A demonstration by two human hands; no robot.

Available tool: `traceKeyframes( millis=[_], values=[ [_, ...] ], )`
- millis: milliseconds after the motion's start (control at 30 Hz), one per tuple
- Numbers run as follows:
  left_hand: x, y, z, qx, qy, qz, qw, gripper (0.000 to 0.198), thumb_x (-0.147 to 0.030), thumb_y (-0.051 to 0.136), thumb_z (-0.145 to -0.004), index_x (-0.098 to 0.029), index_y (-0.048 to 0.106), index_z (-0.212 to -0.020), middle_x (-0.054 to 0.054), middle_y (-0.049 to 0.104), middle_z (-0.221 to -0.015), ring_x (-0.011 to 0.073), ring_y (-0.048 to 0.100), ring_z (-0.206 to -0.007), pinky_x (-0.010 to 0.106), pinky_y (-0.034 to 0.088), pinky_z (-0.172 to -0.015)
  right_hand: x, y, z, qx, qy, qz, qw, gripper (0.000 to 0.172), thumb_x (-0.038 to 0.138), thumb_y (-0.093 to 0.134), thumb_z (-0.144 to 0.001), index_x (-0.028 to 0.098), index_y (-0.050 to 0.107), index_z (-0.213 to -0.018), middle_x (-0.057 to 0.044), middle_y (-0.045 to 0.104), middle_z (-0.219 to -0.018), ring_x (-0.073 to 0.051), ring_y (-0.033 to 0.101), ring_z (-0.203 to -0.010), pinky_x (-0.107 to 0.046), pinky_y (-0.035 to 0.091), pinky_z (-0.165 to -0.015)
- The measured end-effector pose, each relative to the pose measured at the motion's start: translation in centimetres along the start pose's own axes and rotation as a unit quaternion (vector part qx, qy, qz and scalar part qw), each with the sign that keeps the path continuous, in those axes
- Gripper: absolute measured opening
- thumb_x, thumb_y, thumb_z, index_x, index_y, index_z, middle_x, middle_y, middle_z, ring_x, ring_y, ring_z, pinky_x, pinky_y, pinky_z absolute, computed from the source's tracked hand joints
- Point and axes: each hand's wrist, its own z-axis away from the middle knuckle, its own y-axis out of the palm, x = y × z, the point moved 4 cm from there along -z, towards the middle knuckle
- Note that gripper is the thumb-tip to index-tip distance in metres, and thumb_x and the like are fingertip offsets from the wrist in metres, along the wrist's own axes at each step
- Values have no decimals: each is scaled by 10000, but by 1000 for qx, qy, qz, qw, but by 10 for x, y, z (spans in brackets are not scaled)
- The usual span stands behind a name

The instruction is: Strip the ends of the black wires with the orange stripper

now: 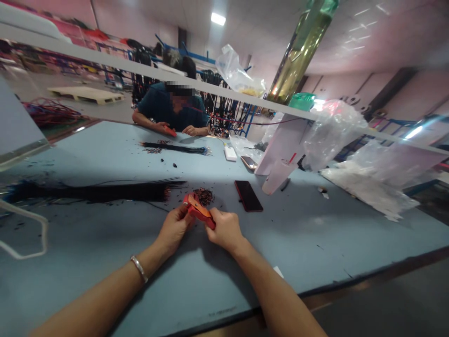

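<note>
My right hand (pixel 226 229) is closed around the handles of a red and orange wire stripper (pixel 197 209), held just above the blue table (pixel 301 234). My left hand (pixel 174 228) is pinched at the tool's jaws, with whatever is between its fingers too small to make out. A long bundle of black wires (pixel 94 192) lies to the left, its ends pointing toward the tool. Beside the tool's head sits a small pile of stripped wire bits (pixel 204 195). A silver bracelet (pixel 139 268) is on my left wrist.
A dark phone (pixel 248 195) lies right of the tool. Across the table a person (pixel 173 110) works with a red tool beside another wire bundle (pixel 175 148). A white box (pixel 230 153), a second phone (pixel 249 162) and plastic bags (pixel 365 182) lie at the right.
</note>
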Motion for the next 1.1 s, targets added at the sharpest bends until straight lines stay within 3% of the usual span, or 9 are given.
traceKeyframes(
  millis=[133, 200, 233, 367, 433, 500, 600, 867, 1100],
  values=[
    [-13, -10, 2, -81, 71, -163, 981, 271, -420, 603, -734, -151, 632, -738, -27, 561, -613, 124, 471, -592, 220, 368, -567, -6, -13, -1, -34, 67, -154, 985, 136, 270, 573, -723, 187, 599, -828, -26, 643, -666, -191, 601, -608, -261, 373, -584],
    [-16, -13, 3, -115, 88, -204, 968, 236, -389, 571, -753, -161, 626, -724, -30, 560, -605, 126, 479, -591, 218, 378, -576, -10, -14, 0, -2, 107, -343, 933, 153, 289, 586, -709, 186, 585, -822, -9, 613, -652, -183, 588, -602, -267, 404, -594],
    [-16, -14, 3, -125, 94, -213, 964, 229, -383, 560, -759, -166, 623, -723, -29, 566, -610, 127, 486, -593, 218, 384, -582, -11, -11, 1, 35, 124, -460, 879, 185, 304, 595, -702, 181, 579, -840, -7, 612, -668, -183, 592, -607, -274, 425, -601],
    [-13, -14, 1, -126, 98, -214, 964, 252, -408, 548, -760, -171, 628, -734, -19, 599, -642, 136, 516, -620, 219, 411, -603, -9, 12, 12, 179, 181, -787, 562, 305, 349, 589, -706, 149, 580, -936, -32, 652, -756, -192, 640, -648, -318, 483, -656],
    [-10, -12, 0, -119, 96, -206, 967, 264, -421, 550, -760, -172, 637, -746, -13, 613, -666, 142, 526, -645, 223, 419, -615, -9, 23, 17, 205, 207, -832, 471, 285, 318, 566, -728, 130, 591, -941, -53, 671, -778, -188, 651, -666, -317, 489, -670],
    [-8, -12, -1, -112, 95, -194, 970, 271, -430, 553, -760, -174, 643, -756, -8, 617, -684, 147, 531, -666, 227, 423, -624, -10, 29, 20, 213, 217, -849, 433, 268, 284, 548, -743, 114, 602, -944, -73, 683, -808, -194, 660, -698, -321, 499, -675],
    [-6, -12, -2, -111, 88, -175, 974, 277, -441, 561, -753, -175, 639, -759, -6, 612, -689, 153, 530, -683, 233, 423, -634, -9, 25, 20, 187, 182, -860, 439, 282, 268, 570, -739, 121, 607, -978, -69, 682, -843, -208, 668, -750, -332, 516, -680],
    [-5, -15, -1, -115, 62, -173, 976, 264, -421, 532, -781, -169, 607, -752, -26, 557, -655, 139, 494, -650, 231, 390, -622, 8, 16, 28, 191, 99, -778, 590, 370, 247, 719, -700, 122, 574, -1016, -65, 665, -824, -206, 677, -684, -328, 539, -624],
    [-4, -16, -2, -106, 65, -171, 977, 240, -401, 524, -773, -174, 602, -762, -20, 576, -683, 151, 511, -685, 241, 397, -651, 10, 20, 27, 160, 103, -788, 586, 352, 257, 714, -708, 126, 570, -1002, -63, 663, -824, -208, 677, -677, -337, 548, -617]
  ],
)
